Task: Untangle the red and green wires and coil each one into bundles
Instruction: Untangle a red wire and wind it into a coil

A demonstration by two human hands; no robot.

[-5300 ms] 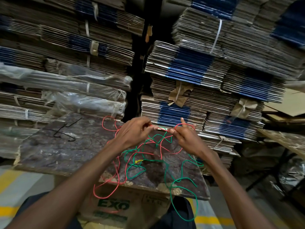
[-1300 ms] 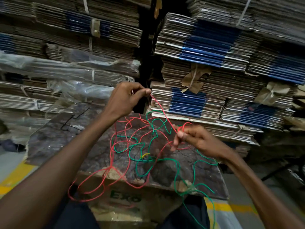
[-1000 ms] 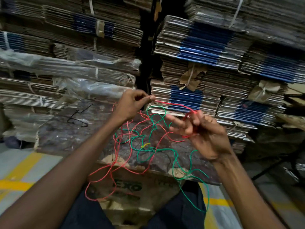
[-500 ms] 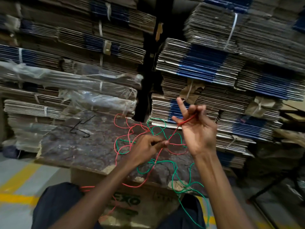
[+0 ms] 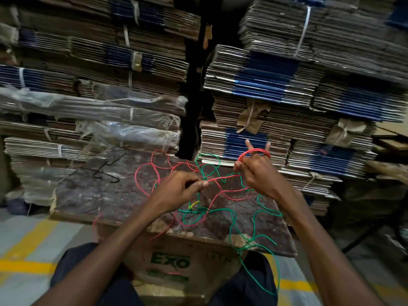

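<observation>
A red wire [image 5: 143, 171] and a green wire [image 5: 229, 212] lie tangled together on a dark mottled board [image 5: 97, 191]. My left hand [image 5: 176, 188] pinches a taut stretch of the red wire between thumb and fingers. My right hand [image 5: 258, 171] is raised with red wire looped round its spread fingers as a small coil. The red strand runs straight between both hands. Green loops hang off the board's front right corner. A short yellow piece [image 5: 193, 204] sits in the middle of the tangle.
The board rests on a cardboard box [image 5: 174, 263] marked EXO between my knees. Tall stacks of flattened cartons [image 5: 276, 89] stand close behind, some wrapped in plastic [image 5: 123, 133]. A black wire scrap [image 5: 106, 171] lies at the board's back left. Yellow floor lines [image 5: 26, 244] run below.
My right hand has wound the red wire round its fingers, turning over as it did. My left hand dropped from a raised position and moved right, feeding the strand.
</observation>
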